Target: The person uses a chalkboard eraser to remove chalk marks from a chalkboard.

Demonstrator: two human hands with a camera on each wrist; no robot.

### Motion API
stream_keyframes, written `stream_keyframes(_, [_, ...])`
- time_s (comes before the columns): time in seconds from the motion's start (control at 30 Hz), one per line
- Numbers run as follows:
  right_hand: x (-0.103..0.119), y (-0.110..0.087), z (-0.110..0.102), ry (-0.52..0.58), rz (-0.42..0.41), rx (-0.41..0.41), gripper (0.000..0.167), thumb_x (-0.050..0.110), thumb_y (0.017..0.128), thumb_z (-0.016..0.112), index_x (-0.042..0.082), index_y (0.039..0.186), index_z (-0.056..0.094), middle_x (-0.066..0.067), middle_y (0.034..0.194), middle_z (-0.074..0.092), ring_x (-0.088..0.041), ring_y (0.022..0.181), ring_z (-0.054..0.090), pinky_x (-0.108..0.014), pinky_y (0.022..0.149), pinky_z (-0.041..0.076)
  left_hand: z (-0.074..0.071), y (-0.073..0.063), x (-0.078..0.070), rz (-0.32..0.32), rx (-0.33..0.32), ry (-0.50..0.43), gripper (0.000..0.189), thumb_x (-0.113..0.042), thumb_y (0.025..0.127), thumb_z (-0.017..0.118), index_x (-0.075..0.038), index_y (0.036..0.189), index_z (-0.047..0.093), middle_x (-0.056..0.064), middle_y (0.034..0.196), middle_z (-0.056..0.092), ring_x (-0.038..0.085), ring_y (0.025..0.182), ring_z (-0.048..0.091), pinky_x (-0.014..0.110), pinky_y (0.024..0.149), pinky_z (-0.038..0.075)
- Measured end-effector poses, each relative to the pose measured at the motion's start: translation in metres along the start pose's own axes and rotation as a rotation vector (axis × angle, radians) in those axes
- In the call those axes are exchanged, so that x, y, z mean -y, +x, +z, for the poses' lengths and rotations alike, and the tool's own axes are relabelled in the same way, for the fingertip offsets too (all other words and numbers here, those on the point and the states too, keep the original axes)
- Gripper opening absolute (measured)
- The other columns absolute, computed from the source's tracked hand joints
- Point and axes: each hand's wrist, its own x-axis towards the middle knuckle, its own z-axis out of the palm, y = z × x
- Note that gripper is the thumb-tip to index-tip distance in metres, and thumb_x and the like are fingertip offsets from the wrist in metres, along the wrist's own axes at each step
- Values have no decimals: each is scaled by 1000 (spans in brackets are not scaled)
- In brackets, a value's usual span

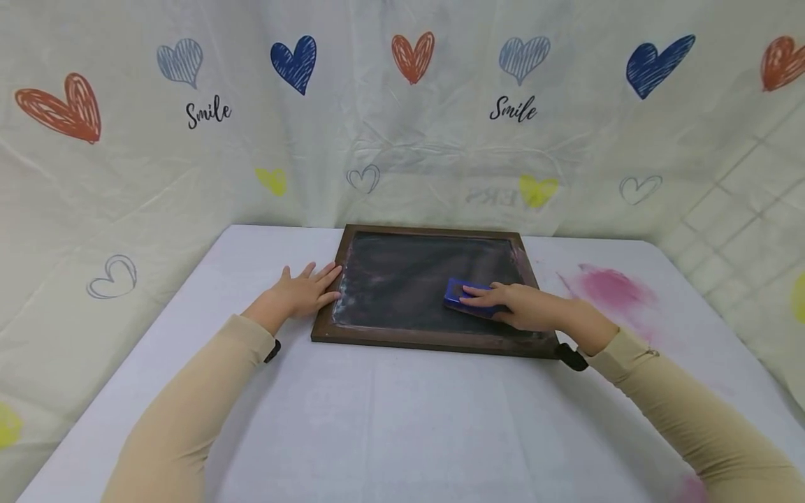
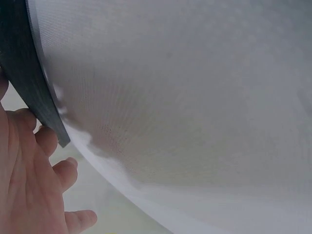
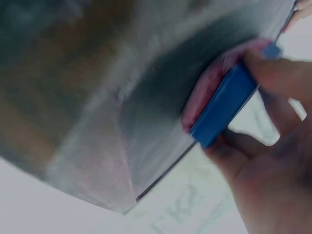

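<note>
A chalkboard [image 1: 402, 279] in a dark brown wooden frame [image 1: 428, 342] lies on the white table, with pale chalk smears along its left side. My right hand [image 1: 525, 306] grips a blue eraser [image 1: 454, 292] against the board's right half. In the right wrist view, the thumb and fingers hold the blue back [image 3: 229, 105] of the eraser, and its felt side [image 3: 207, 92], stained pink, faces the board. Spread and straight, the fingers of my left hand [image 1: 298, 293] rest on the left edge of the frame. The left wrist view shows the palm beside the dark frame edge [image 2: 29, 73].
Pink chalk powder [image 1: 610, 288] stains the tabletop [image 1: 402, 419] right of the board, and another pink patch [image 1: 692, 489] shows near the right sleeve. Behind the table hangs a pale curtain [image 1: 440, 140] printed with hearts and the word Smile.
</note>
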Motion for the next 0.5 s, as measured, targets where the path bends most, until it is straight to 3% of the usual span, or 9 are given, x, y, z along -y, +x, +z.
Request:
stream_keyframes(0.1, [3, -5, 0, 47, -17, 23, 65, -8, 95, 67, 14, 154, 49, -12, 162, 35, -63, 138, 31, -48, 88, 51, 0, 0, 1, 0, 1, 1, 71, -53, 111, 31, -16, 167, 6, 6, 172, 5, 40, 155, 8, 75, 114, 3])
stream_keyframes(0.27, [-8, 3, -4, 80, -16, 31, 67, -10, 94, 67, 11, 154, 48, -13, 163, 35, -59, 141, 29, -58, 103, 45, 0, 0, 2, 4, -3, 2, 72, -53, 111, 31, -16, 167, 6, 6, 172, 6, 40, 155, 9, 76, 114, 3])
stream_keyframes(0.4, [-25, 20, -12, 101, 35, 34, 66, -11, 94, 65, 6, 155, 45, -14, 164, 31, -51, 143, 33, -49, 99, 48, 0, 0, 3, 8, -4, -3, 72, -52, 111, 32, -16, 167, 6, 6, 172, 6, 40, 155, 9, 76, 114, 3])
stream_keyframes(0.47, [-35, 29, -17, 120, 67, 25, 65, -12, 94, 64, 3, 154, 44, -17, 164, 29, -42, 122, 58, -40, 85, 50, 1, 0, 2, 10, -5, -2, 72, -52, 111, 32, -15, 167, 7, 6, 172, 7, 41, 155, 9, 76, 114, 4])
stream_keyframes(0.5, [-40, 33, -20, 125, 88, 18, 65, -13, 94, 64, 2, 154, 44, -19, 164, 29, -35, 102, 65, -35, 78, 48, 1, 1, 2, 11, -3, -2, 72, -52, 111, 31, -15, 167, 7, 6, 172, 7, 40, 155, 9, 75, 114, 4])
